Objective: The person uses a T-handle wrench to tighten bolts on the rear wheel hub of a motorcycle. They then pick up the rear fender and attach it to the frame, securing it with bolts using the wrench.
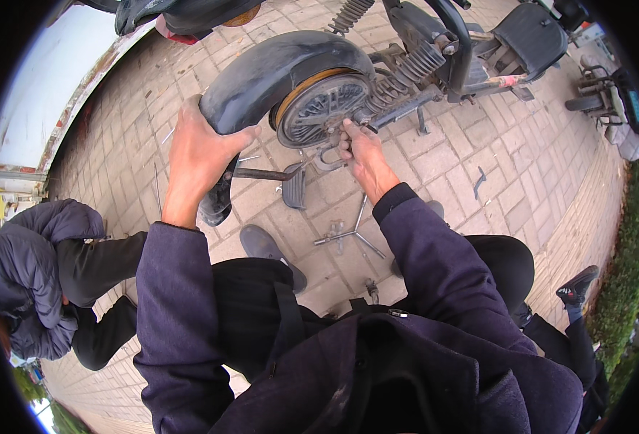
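Note:
My left hand (202,155) grips the front end of a dusty black mudguard (265,76) over a wheel (319,108) of a two-wheeler lying low on the pavers. My right hand (363,155) is closed at the wheel's hub, its fingers on a small part I cannot make out. A coiled shock absorber (410,72) rises beside the hub. A bent metal bar (262,173) and a black footrest-like piece (294,188) are below the wheel. On the pavers between my feet is a three-armed socket wrench (356,233).
A person (37,282) in a padded jacket crouches at left beside a white vehicle panel (23,87). Another person's leg (576,304) shows at right. A parked scooter (601,105) stands near a hedge (616,333). A small dark strip (478,184) lies on the paving (507,159).

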`<state>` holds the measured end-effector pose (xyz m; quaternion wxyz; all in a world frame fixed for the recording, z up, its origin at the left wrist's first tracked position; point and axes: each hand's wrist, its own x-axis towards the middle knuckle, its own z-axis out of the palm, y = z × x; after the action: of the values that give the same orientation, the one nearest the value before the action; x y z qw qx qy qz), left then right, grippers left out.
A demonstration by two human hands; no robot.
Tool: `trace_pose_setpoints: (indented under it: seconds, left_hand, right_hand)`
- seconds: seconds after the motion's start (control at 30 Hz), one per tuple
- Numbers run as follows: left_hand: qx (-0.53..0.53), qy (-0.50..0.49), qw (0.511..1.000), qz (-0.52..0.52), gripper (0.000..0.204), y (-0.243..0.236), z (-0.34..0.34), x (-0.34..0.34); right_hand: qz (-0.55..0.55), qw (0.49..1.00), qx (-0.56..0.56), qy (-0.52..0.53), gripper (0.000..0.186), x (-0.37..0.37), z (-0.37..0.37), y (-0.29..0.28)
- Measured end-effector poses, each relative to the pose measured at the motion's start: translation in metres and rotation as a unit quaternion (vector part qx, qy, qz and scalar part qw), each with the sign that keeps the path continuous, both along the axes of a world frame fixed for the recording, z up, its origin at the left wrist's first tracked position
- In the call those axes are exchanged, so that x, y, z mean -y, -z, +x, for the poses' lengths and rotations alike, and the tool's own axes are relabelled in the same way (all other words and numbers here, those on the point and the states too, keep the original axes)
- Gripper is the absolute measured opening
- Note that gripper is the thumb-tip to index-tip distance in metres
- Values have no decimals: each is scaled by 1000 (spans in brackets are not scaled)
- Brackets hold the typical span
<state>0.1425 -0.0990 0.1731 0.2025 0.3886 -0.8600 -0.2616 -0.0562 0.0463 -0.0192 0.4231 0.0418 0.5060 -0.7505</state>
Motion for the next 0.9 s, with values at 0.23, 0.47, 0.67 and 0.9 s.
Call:
trace_pose_setpoints:
  seconds: [0.23,0.47,0.67,0.9]
  left_hand:
    - [0,1,1000,-2,79,0,-2,-1]
    - [10,13,1000,-23,83,1,-4,0]
    - [8,1,1000,1,79,-2,-4,-3]
    - [-1,4,1000,-12,79,-1,-4,-2]
  right_hand:
    - [74,994,-76,-8,20,-1,8,-9]
    - [19,1000,7,4,17,-5,0,-6]
    - [58,995,-82,27,19,-2,4,-2]
    - [21,999,45,1,22,-7,0,-6]
